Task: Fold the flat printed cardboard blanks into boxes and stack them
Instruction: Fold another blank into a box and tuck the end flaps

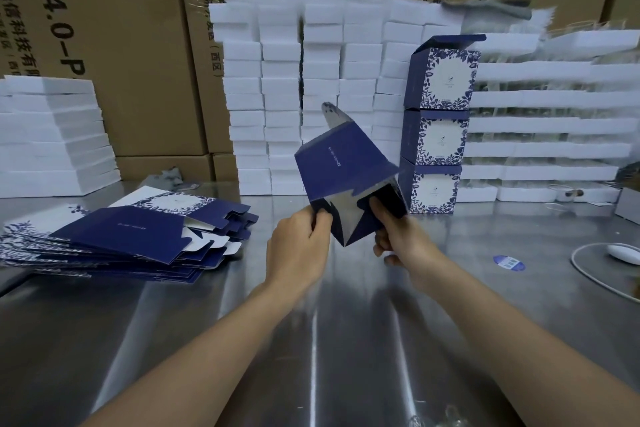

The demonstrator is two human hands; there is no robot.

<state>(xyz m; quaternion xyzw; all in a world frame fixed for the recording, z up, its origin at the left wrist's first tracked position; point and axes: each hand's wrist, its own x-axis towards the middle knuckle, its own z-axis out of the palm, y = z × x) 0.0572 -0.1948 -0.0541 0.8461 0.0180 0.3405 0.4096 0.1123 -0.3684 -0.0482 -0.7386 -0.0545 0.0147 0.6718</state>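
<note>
A dark blue half-folded box is held tilted in the air above the steel table, its open bottom flaps turned toward me. My left hand pinches a bottom flap at the box's lower left. My right hand grips the lower right side, fingers curled into the flaps. A fanned pile of flat printed blanks lies on the table to the left. Three finished blue-and-white floral boxes stand stacked on the right, behind the held box.
The shiny steel table fills the foreground. White foam trays are stacked along the back and at the left, with brown cartons behind. A white cable and device and a blue sticker lie at right.
</note>
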